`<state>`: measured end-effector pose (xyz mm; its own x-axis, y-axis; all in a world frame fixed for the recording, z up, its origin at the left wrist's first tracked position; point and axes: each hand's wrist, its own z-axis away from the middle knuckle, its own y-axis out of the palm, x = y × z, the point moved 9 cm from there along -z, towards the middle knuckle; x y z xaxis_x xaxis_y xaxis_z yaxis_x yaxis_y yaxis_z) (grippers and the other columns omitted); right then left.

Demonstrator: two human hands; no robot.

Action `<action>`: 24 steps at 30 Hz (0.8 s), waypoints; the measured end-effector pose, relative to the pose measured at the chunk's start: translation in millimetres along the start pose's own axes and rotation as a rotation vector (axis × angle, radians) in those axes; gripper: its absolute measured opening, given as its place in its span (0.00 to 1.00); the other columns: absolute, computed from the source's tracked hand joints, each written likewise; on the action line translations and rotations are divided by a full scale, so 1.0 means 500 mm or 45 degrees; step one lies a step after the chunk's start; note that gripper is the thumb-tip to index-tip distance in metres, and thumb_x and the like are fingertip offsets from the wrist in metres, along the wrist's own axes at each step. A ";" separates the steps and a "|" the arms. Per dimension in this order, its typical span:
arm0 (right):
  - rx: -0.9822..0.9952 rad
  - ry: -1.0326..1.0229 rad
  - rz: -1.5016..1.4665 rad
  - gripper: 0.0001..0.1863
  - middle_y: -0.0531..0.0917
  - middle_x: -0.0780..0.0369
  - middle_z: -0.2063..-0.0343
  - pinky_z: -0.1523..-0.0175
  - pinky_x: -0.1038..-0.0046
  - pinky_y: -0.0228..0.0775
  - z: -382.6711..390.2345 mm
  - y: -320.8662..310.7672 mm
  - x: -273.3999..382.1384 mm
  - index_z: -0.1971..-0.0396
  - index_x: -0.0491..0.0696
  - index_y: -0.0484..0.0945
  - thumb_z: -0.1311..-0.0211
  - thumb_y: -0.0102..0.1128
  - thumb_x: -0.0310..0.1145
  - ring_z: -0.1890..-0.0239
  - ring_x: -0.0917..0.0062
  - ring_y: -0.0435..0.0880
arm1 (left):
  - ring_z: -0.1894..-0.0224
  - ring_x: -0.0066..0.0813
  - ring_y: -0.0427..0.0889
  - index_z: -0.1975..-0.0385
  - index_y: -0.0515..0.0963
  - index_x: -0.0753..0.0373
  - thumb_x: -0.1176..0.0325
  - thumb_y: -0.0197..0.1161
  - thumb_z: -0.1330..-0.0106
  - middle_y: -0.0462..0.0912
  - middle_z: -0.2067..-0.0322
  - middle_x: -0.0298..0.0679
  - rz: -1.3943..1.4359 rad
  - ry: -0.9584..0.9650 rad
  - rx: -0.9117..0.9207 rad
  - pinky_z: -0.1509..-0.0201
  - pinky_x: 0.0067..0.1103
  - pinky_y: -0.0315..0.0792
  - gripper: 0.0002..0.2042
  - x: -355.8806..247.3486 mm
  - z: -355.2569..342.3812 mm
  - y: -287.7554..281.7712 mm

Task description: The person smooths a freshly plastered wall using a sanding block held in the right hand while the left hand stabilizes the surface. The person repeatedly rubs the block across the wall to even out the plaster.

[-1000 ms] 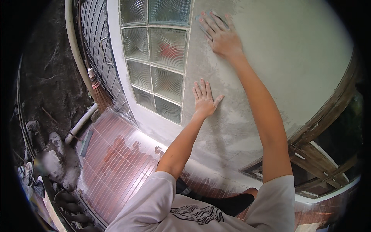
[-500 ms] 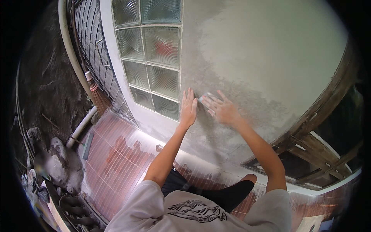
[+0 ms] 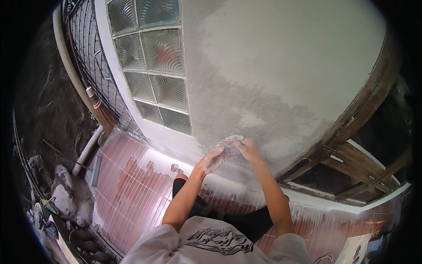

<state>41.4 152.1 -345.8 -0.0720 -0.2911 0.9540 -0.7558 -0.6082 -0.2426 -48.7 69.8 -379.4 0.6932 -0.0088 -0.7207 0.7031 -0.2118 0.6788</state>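
Both of my hands are together low in front of the plastered wall point(image 3: 263, 79), apart from its surface as far as I can tell. Between them is a bent, dust-whitened piece of sandpaper point(image 3: 229, 141). My left hand point(image 3: 212, 160) grips its near left side, palm partly turned up and dusty. The fingers of my right hand point(image 3: 249, 150) close on its right edge, slightly smeared by motion. Grey, dull patches surround a paler, smooth area on the wall.
A glass-block window point(image 3: 154, 66) is left of the wall, with a broom point(image 3: 102, 110) leaning beyond it near wire mesh. A brown wooden frame point(image 3: 347, 132) borders the right. Dusty red tiles point(image 3: 132, 193) cover the floor; rubble point(image 3: 63, 189) lies at the left.
My right hand has come off the wall with the sandpaper, and my left hand has left the wall too. Both moved down and together; the view shifted right.
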 end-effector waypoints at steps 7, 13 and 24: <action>0.015 0.142 0.844 0.29 0.88 0.55 0.68 0.56 0.67 0.74 0.017 -0.097 0.115 0.58 0.45 0.86 0.33 0.56 0.59 0.65 0.68 0.85 | 0.35 0.33 0.71 0.35 0.68 0.72 0.60 0.59 0.26 0.75 0.38 0.46 -0.624 0.155 -0.327 0.30 0.26 0.63 0.26 -0.103 -0.028 0.087; -0.667 -0.450 1.022 0.23 0.80 0.56 0.41 0.29 0.58 0.56 0.064 -0.349 0.439 0.45 0.50 0.79 0.25 0.45 0.49 0.34 0.59 0.73 | 0.44 0.31 0.81 0.37 0.72 0.70 0.70 0.55 0.26 0.82 0.46 0.53 -1.377 0.781 -0.960 0.37 0.23 0.69 0.20 -0.375 -0.009 0.106; -1.478 -1.192 2.249 0.29 0.53 0.72 0.24 0.20 0.59 0.41 0.020 -0.529 0.790 0.24 0.68 0.51 0.22 0.29 0.56 0.22 0.71 0.50 | 0.23 0.52 0.48 0.26 0.54 0.65 0.64 0.49 0.25 0.49 0.25 0.50 -2.182 1.360 -1.155 0.22 0.41 0.47 0.29 -0.357 -0.170 0.064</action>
<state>219.4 190.4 93.4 -0.8893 -0.2224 -0.3997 -0.2596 0.9648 0.0409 -136.4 147.7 -216.9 -0.9065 0.0829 -0.4139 0.1976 0.9498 -0.2426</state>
